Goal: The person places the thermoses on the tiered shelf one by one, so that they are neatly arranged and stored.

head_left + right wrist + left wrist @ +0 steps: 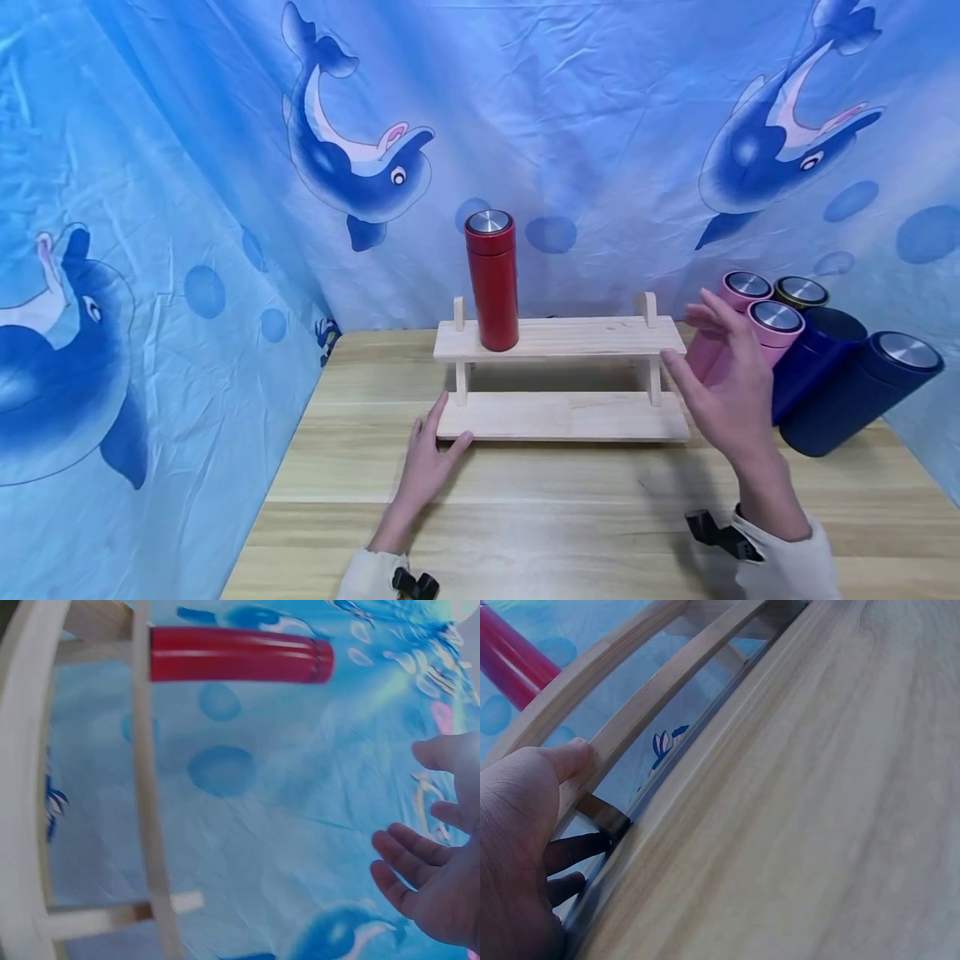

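Observation:
A two-tier wooden shelf (562, 417) stands on the table, and a red thermos bottle (492, 283) is upright near the left end of its upper board. My left hand (427, 467) holds the left front corner of the lower board. In the left wrist view, its thumb (571, 757) lies on the board's front edge, while the other fingers reach round the end. Raised beside the shelf's right end, my right hand (731, 387) has its fingers apart and holds nothing. It partly hides a pink thermos bottle (776, 321) in the head view.
Right of the shelf stand another pink thermos bottle (747, 286), a dark-rimmed bottle (801, 290) mostly hidden, a blue bottle (817, 350) and a leaning navy bottle (855, 396). A blue dolphin-print curtain (600, 150) hangs behind and along the sides of the wooden table (555, 517).

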`<state>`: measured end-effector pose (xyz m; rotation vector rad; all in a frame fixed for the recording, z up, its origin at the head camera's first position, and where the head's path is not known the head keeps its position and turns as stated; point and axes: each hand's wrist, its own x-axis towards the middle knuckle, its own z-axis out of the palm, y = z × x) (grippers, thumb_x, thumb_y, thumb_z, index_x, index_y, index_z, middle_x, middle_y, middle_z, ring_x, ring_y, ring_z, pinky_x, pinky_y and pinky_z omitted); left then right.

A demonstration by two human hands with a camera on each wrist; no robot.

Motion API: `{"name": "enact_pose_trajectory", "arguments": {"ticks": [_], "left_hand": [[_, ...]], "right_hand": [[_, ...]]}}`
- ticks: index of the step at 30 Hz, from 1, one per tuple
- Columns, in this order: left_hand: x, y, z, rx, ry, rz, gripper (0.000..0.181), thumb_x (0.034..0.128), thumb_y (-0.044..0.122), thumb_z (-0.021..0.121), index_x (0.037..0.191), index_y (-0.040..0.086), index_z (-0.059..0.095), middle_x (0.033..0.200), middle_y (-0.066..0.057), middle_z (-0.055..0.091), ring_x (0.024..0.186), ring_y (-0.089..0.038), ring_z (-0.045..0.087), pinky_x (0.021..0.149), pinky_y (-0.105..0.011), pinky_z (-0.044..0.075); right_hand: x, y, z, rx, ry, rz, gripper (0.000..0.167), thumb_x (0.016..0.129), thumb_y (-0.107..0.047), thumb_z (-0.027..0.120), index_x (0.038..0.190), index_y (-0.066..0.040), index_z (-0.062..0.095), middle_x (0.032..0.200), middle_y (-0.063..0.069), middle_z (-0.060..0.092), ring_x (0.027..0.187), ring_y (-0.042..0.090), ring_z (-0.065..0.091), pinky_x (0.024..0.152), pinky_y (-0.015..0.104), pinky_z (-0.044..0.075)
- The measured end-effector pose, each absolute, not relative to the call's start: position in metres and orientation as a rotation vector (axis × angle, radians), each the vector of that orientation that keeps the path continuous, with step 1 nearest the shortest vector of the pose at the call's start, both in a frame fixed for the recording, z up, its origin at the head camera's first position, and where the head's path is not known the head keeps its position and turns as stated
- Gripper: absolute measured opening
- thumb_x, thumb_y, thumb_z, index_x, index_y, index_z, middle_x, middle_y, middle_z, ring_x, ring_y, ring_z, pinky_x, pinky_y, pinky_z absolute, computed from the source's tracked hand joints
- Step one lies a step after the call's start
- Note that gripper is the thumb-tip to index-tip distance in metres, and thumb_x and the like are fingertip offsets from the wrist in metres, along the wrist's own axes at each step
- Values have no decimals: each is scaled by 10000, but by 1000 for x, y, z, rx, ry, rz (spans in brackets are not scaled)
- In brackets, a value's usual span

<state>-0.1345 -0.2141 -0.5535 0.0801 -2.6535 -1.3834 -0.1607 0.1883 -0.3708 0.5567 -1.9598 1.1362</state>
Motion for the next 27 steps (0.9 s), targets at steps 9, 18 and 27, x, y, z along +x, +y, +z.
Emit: {"name": "enact_pose_trajectory", "arguments": {"ticks": [9, 18, 27], "left_hand": [[-134, -214, -553, 88, -2664, -1370, 869, 1057, 518, 735, 1768, 247, 315, 1790, -103, 368, 1631, -637, 114, 1184, -916, 188], [-135, -214, -552, 81, -2657, -1388, 869, 1060, 501, 737, 1772, 259, 302, 1785, -134, 364, 1623, -650, 108, 1168, -924, 182], [-134, -214, -551, 78, -2668, -1380, 851, 1069, 492, 728, 1771, 262, 305, 1782, -142, 370, 1618, -657, 118, 1172, -920, 188]], "right_hand": [[-152, 234, -360, 419, -1893, 1103, 686, 896, 6, 827, 1547, 7, 613, 1387, -150, 674, 1263, -34, 607, 1108, 147, 452], [-148, 286, -355, 147, -1906, 1013, 600, 1012, -251, 823, 1552, -66, 637, 1359, -329, 572, 1250, -137, 524, 1115, 134, 372], [-146, 328, -367, -209, -1965, 995, 548, 1070, -153, 747, 1589, -273, 617, 1529, -171, 606, 1422, 4, 524, 1245, 198, 320]]}}
